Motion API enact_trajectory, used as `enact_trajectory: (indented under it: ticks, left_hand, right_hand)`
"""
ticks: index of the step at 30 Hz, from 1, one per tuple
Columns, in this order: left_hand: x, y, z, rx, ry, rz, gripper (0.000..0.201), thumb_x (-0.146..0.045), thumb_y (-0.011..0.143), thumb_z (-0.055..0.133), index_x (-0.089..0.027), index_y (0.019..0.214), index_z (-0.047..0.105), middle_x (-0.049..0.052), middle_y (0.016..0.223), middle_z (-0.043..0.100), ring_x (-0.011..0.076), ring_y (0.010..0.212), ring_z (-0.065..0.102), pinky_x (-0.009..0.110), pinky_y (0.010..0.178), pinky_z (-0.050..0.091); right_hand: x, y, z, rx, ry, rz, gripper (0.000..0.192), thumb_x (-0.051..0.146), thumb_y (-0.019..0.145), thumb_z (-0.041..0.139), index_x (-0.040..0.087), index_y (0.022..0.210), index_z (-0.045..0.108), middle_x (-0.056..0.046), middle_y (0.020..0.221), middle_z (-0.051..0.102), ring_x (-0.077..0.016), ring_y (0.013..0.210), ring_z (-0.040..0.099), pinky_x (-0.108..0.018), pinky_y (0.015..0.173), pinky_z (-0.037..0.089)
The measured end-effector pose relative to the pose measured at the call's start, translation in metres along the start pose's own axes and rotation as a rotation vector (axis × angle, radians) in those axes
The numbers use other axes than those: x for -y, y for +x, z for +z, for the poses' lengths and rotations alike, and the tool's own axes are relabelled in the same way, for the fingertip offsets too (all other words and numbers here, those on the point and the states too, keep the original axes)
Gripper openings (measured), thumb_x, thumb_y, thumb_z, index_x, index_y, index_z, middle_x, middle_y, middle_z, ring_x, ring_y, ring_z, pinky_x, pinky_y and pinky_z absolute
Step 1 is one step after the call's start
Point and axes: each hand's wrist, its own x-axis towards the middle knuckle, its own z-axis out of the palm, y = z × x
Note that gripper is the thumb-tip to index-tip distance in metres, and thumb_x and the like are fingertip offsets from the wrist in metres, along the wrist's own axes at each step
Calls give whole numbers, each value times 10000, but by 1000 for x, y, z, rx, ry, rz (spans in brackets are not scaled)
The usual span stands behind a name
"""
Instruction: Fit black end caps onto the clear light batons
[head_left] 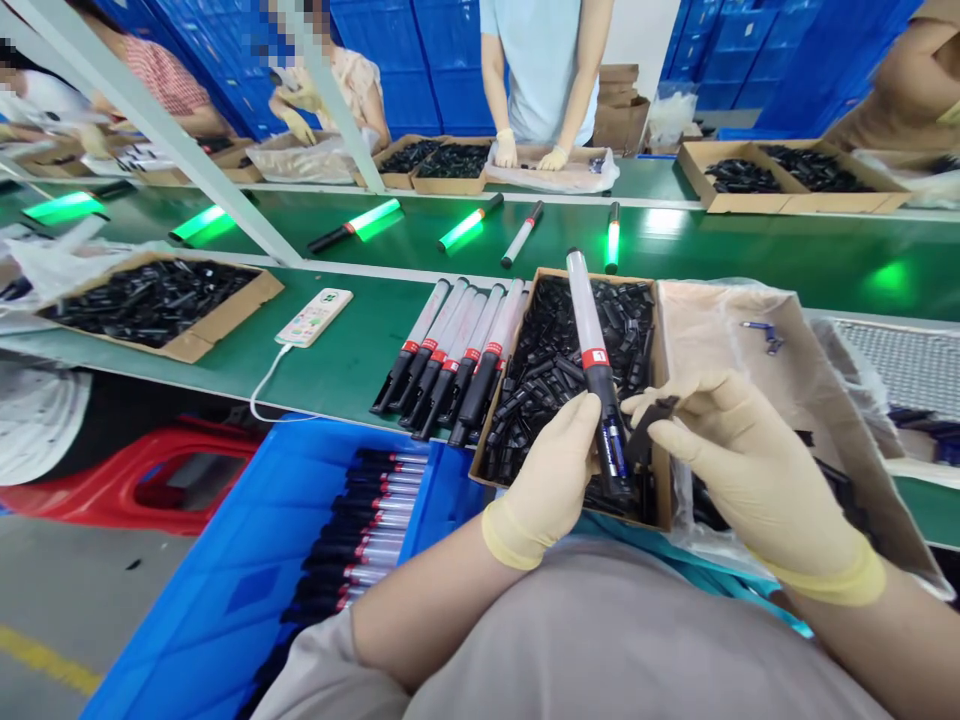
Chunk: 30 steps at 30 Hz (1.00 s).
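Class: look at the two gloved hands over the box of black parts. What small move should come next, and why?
Probably bring the black cover in the right hand onto the open handle of the wand. The left hand holds the wand upright, batteries show in its handle, and the cover sits just beside it.

Matt latex-gloved left hand (pixel 551 480) grips a glossy plastic wand (pixel 592 370) above a cardboard box (pixel 660 400).

bright, even light; wide-angle bending at edges, glare on the belt (pixel 750 250)
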Motion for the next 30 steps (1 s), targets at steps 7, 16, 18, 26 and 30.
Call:
enact_trajectory:
  ticks: [7,16,18,26,30]
  left_hand:
    - [4,-2,1,15,56,63,360,-445,991,591,-194,1207,733,68,1124,750,230,1064,667,353,952,509]
    - [2,-2,12,-34,91,39,370,-520,987,548,-184,990,705,63,962,701,177,841,619,295,743,492]
    - [-1,-3,14,-18,56,3,412,-583,962,550,-190,945,672,50,890,665,161,762,590,281,668,471]
    - [-6,3,9,-26,38,-7,283,-329,863,755,-183,1078,645,-2,841,633,99,689,564,237,672,465]
    - [-3,13,10,-119,-25,49,274,-339,883,742,-187,1074,618,44,957,706,149,858,669,284,815,533]
  right_hand:
    - [-11,-11,4,7,-389,-244,214,241,909,697,294,1116,685,-3,1186,677,-143,1013,663,-290,936,562]
    - [-27,-8,4,-33,-795,-505,506,312,922,663,236,1409,546,-131,1313,558,-315,1399,457,-517,1152,439]
    - [-32,-8,6,-55,-823,-469,713,357,906,685,218,1546,403,-160,1418,472,-330,1431,416,-532,1174,419]
    - [-22,-12,-20,-17,-601,-130,547,459,938,613,207,1414,520,-127,1284,630,-254,1162,643,-430,981,573]
    - [-17,-11,-10,277,-424,244,304,465,947,566,206,1089,636,-57,914,721,-191,821,693,-337,754,587]
